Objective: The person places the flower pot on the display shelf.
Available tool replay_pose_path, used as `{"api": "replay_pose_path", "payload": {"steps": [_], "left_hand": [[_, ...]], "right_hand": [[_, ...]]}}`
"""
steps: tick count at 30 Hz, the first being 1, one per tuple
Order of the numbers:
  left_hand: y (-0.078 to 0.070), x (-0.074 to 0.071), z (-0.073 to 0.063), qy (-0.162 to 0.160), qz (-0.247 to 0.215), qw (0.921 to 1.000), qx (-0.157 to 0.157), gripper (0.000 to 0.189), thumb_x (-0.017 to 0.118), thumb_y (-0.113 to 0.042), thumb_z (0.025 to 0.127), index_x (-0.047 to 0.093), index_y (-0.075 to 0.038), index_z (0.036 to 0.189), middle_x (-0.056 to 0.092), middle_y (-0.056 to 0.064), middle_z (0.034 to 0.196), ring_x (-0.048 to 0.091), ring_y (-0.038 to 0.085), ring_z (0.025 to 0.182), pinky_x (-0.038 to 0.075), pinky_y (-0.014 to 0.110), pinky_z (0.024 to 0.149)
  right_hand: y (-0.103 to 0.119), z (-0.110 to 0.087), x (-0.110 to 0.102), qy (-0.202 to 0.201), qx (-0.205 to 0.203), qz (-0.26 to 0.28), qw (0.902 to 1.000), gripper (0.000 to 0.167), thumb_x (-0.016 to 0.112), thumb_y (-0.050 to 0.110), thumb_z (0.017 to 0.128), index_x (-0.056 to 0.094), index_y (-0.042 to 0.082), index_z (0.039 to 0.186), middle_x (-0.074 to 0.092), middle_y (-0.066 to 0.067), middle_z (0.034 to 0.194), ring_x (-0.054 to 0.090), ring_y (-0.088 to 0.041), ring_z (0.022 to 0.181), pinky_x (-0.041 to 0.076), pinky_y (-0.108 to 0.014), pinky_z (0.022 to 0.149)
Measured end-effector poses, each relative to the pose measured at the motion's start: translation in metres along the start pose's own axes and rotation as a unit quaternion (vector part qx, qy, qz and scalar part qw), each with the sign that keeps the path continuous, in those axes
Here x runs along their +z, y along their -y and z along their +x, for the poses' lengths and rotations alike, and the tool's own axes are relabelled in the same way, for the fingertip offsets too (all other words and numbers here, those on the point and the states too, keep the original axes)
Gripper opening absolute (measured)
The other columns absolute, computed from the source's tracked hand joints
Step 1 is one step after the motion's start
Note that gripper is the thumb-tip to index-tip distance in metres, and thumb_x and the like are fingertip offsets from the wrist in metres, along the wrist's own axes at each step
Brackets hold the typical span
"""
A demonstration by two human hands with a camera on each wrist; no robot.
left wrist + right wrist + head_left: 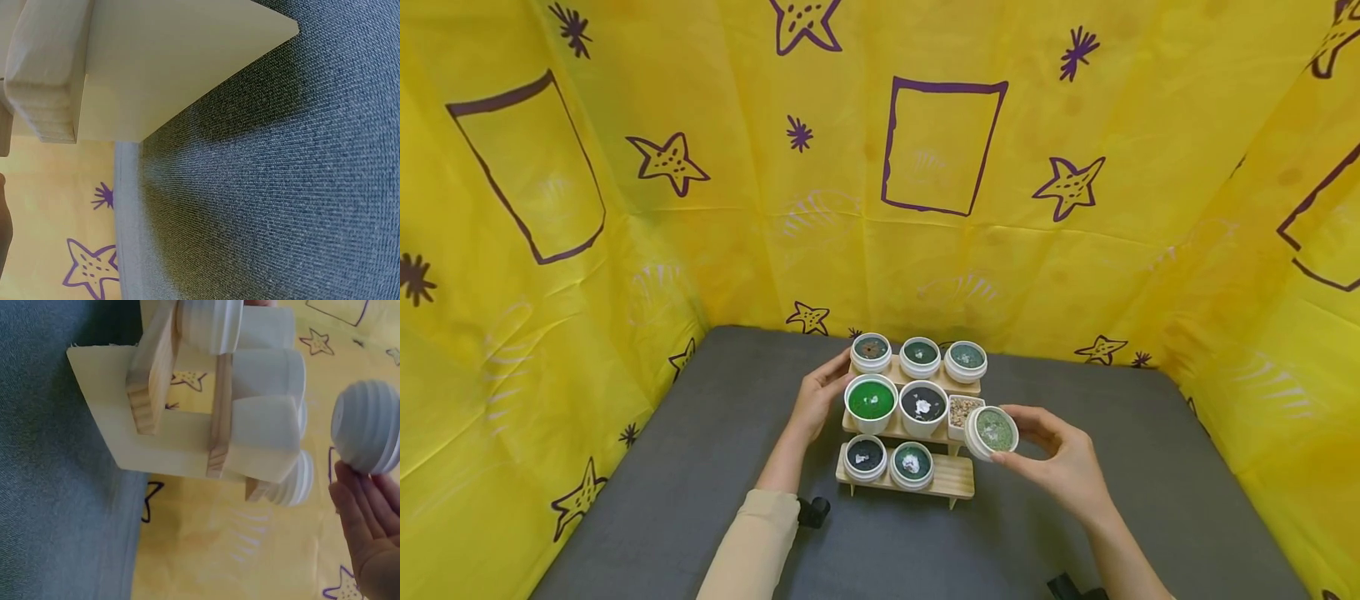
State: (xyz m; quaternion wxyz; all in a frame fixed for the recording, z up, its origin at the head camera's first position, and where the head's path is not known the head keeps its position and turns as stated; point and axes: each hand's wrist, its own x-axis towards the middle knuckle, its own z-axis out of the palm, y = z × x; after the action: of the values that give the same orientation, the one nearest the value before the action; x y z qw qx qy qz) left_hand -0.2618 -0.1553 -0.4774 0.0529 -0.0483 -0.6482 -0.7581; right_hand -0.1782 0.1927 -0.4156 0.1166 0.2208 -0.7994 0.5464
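Note:
My right hand (1060,462) pinches a small white ribbed pot (995,430) with a speckled pale-green top, thumb below and fingers at its far side. The right wrist view shows this pot (367,428) held clear of the three-tier wooden rack (953,477). At the rack's upper left, my left hand (820,396) reaches the edge by a white pot (871,350) with a grey-brown top. Its fingertips are partly hidden there, so whether it grips shelf or pot is unclear. A bright green-filled pot (871,402) sits close to the left thumb.
Other white pots with dark or green tops stand on the rack, including a dark one (923,404). A square pot of pebbles (964,412) is at the middle tier's right end. The rack stands on a grey cloth surface (700,500), with yellow patterned curtains (820,250) behind.

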Motion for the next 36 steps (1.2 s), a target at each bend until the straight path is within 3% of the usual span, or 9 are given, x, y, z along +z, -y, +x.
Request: {"api": "replay_pose_path", "payload": {"steps": [8, 15, 27, 36], "left_hand": [[0.0, 0.0, 0.001, 0.003, -0.003, 1.0, -0.002, 0.051, 0.056, 0.003, 0.094, 0.046, 0.004, 0.144, 0.045, 0.02, 0.151, 0.057, -0.012, 0.113, 0.043, 0.008, 0.101], [0.0, 0.0, 0.002, 0.002, -0.001, 1.0, -0.002, 0.05, 0.056, 0.003, 0.094, 0.046, 0.005, 0.144, 0.045, 0.021, 0.151, 0.057, -0.012, 0.112, 0.043, 0.008, 0.101], [0.0, 0.001, 0.001, 0.001, 0.0, 1.0, 0.005, 0.052, 0.055, 0.004, 0.094, 0.044, 0.006, 0.144, 0.043, 0.022, 0.152, 0.057, -0.013, 0.112, 0.043, 0.008, 0.101], [0.0, 0.001, 0.001, -0.002, -0.001, 1.0, 0.002, 0.051, 0.055, 0.004, 0.094, 0.045, 0.005, 0.144, 0.044, 0.022, 0.151, 0.058, -0.012, 0.111, 0.044, 0.009, 0.099]], "right_hand": [[-0.009, -0.01, 0.001, 0.071, -0.049, -0.026, 0.996, 0.053, 0.09, 0.009, 0.067, 0.07, 0.011, 0.116, 0.076, -0.006, 0.105, 0.07, -0.002, 0.092, 0.055, -0.013, 0.084], [-0.027, -0.016, 0.003, 0.123, -0.022, -0.031, 0.9916, 0.051, 0.09, 0.017, 0.069, 0.07, 0.015, 0.116, 0.076, -0.004, 0.107, 0.071, -0.003, 0.091, 0.059, -0.021, 0.083], [-0.045, -0.017, 0.012, 0.146, 0.036, -0.028, 0.9882, 0.051, 0.09, 0.024, 0.069, 0.07, 0.016, 0.115, 0.076, -0.004, 0.11, 0.071, -0.002, 0.093, 0.061, -0.026, 0.083], [-0.059, -0.018, 0.02, 0.139, 0.028, -0.024, 0.9896, 0.05, 0.09, 0.023, 0.07, 0.07, 0.011, 0.114, 0.076, -0.009, 0.107, 0.071, -0.003, 0.091, 0.061, -0.029, 0.081]]}}
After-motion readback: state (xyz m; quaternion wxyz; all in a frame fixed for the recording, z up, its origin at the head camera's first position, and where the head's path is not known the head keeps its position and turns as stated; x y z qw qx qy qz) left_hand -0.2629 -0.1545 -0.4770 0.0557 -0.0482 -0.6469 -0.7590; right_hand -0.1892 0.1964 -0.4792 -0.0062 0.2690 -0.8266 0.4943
